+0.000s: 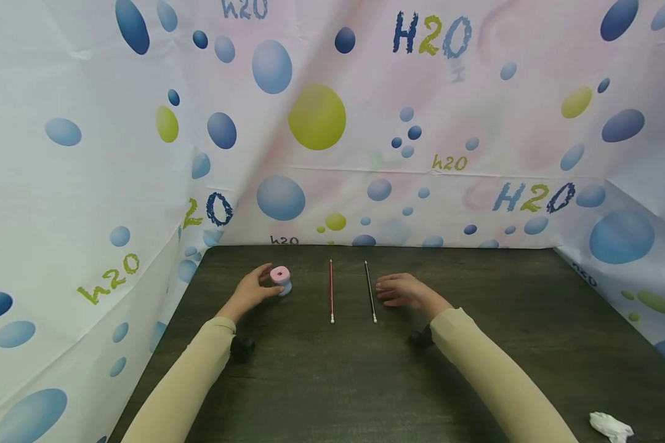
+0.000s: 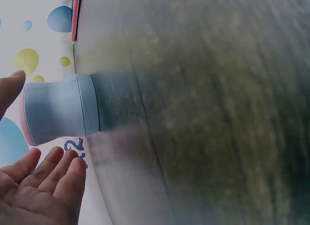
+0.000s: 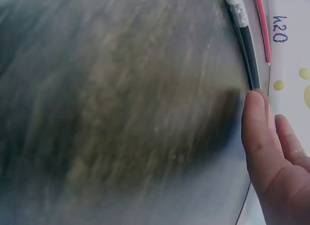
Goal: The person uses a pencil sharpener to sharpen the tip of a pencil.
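A small pencil sharpener [image 1: 280, 276] with a pink top, a dark hole in it and a light blue waisted body stands upright at the table's left. Around it, my left hand [image 1: 251, 290] has thumb and fingers spread on either side. The left wrist view shows gaps between the fingers and the blue body [image 2: 60, 108]. A red pencil [image 1: 331, 289] and a black pencil [image 1: 370, 290], both with white eraser ends towards me, lie side by side in the middle. Just right of the black pencil is my right hand [image 1: 407, 291], its fingers extended and holding nothing.
The dark wooden table [image 1: 310, 387] is enclosed by a white printed sheet [image 1: 377, 123] at the back and sides. A crumpled white tissue [image 1: 611, 426] lies at the front right.
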The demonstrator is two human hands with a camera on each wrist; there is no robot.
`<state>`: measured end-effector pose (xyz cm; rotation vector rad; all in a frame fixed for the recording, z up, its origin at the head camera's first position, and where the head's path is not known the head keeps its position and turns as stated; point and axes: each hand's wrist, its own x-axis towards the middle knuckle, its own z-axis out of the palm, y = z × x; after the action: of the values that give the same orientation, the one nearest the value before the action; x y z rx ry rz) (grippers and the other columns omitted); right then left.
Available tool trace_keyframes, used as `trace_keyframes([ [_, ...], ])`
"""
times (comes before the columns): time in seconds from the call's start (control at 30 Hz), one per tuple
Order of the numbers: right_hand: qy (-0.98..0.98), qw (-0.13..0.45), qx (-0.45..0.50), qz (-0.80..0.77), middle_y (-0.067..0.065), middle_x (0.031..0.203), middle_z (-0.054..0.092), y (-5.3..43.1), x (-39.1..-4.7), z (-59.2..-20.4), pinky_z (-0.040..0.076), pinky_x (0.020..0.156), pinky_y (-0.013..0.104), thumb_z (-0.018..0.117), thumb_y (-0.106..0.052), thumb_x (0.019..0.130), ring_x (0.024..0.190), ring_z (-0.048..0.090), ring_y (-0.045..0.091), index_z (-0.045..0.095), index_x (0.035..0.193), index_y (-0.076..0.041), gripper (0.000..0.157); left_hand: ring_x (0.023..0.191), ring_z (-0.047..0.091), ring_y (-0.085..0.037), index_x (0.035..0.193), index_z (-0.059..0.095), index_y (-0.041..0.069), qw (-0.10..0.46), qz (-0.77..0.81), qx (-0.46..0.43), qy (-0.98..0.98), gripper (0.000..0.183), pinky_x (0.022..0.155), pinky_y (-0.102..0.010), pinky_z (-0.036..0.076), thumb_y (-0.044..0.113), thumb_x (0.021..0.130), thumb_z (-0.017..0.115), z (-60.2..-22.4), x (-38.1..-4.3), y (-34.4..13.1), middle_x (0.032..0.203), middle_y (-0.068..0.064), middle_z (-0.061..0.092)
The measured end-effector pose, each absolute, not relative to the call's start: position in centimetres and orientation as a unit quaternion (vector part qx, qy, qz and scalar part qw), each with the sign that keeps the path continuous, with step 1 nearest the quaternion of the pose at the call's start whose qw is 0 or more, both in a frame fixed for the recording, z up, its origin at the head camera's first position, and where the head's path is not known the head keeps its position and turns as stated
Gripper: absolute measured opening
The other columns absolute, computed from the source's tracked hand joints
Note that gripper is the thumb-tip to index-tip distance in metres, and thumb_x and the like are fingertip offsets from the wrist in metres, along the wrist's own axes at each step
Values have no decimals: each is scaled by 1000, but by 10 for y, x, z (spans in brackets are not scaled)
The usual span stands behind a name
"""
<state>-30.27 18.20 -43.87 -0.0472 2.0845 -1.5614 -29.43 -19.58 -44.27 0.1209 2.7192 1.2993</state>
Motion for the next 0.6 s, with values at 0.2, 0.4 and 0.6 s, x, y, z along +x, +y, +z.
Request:
trace_keyframes([
  [0.2, 776, 268, -21, -570, 31, 150, 41, 177, -305, -440, 50, 107, 45, 48, -13, 103, 138, 45, 42, 35, 148, 8, 51, 142, 39, -42, 152, 29, -2, 64, 429, 34, 900, 79, 117, -57, 35, 23, 90, 71, -441, -295, -196, 155, -26, 36],
  [0.4, 790, 267, -12, -551, 29, 149, 43, 174, -309, -442, 53, 104, 42, 53, -9, 101, 135, 49, 40, 37, 148, 6, 52, 141, 40, -43, 151, 31, -2, 66, 430, 31, 900, 78, 115, -57, 37, 22, 90, 72, -442, -296, -194, 155, -26, 36],
  [0.6, 804, 265, 0, -533, 29, 145, 47, 172, -314, -440, 56, 99, 39, 56, -6, 98, 130, 54, 38, 40, 146, 7, 52, 138, 44, -44, 150, 33, -3, 59, 428, 36, 901, 75, 112, -56, 42, 18, 89, 72, -443, -299, -193, 153, -27, 39],
])
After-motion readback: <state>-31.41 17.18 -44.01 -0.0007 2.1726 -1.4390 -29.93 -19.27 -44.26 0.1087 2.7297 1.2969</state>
